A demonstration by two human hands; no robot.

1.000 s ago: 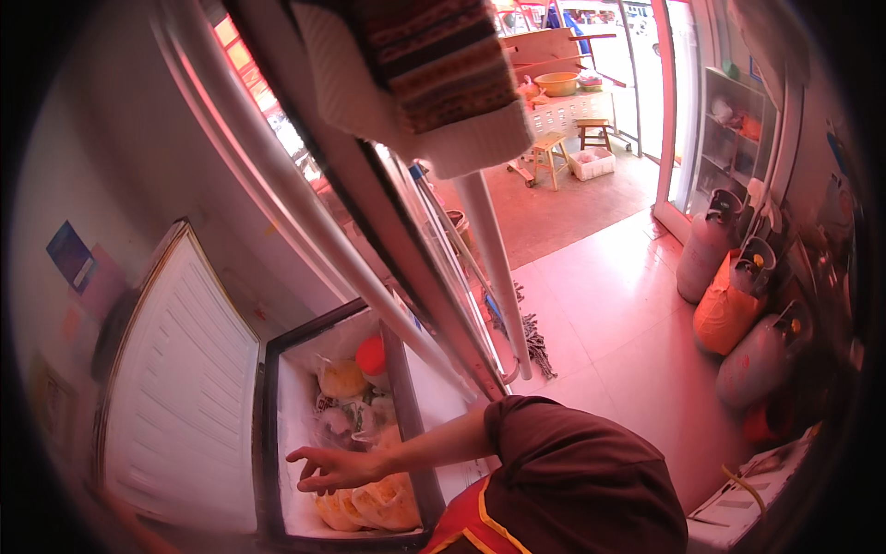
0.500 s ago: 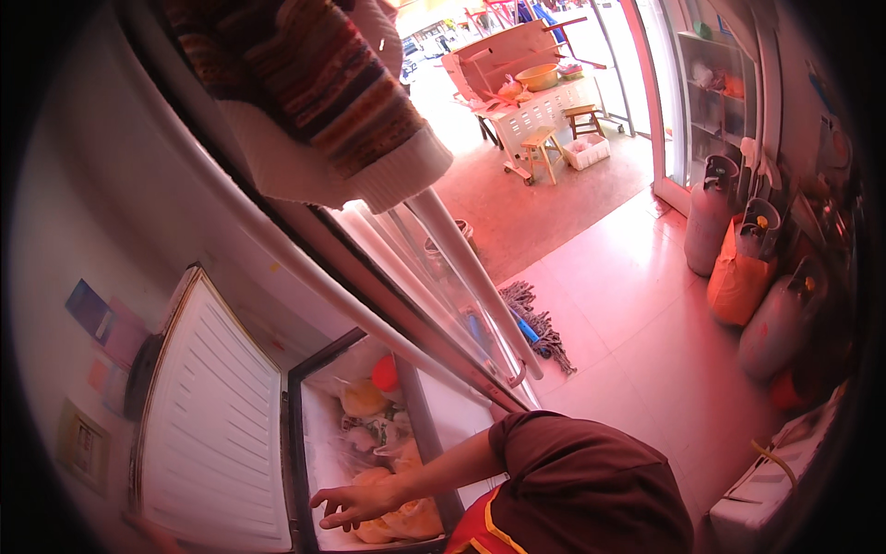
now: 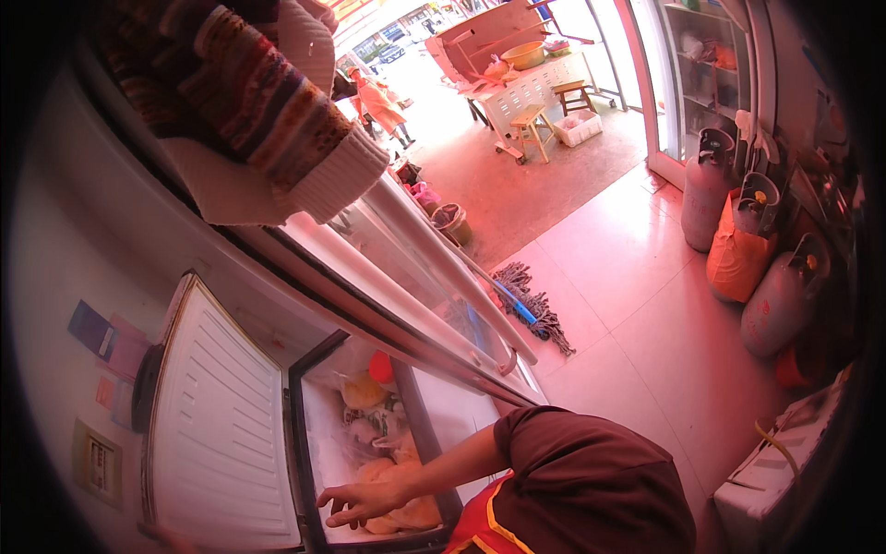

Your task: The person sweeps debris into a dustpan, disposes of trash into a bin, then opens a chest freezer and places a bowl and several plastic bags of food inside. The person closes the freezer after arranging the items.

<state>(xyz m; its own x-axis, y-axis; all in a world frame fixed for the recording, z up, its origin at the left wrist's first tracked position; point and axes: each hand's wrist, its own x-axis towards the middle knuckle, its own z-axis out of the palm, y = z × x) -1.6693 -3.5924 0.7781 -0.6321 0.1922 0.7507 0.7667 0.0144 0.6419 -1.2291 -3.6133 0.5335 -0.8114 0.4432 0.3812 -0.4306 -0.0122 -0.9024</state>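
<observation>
Reaching left from a maroon sleeve (image 3: 591,480), the forearm (image 3: 452,463) slopes down across the dark rim of the freezer (image 3: 417,415). The right hand (image 3: 365,501) hangs palm down above the orange bags (image 3: 420,515), wrist nearly straight, its grip spread with fingers lightly bent; whether it touches the bags I cannot tell. The bags lie inside the freezer at its near end; a red-topped tub (image 3: 380,367) sits at the far end. The lid (image 3: 221,425) stands raised on the left. What may be the left hand (image 3: 166,535) is a dim blur by its lower corner; I cannot tell its grip. Well apart at right stand 3 gas cylinders (image 3: 773,309).
</observation>
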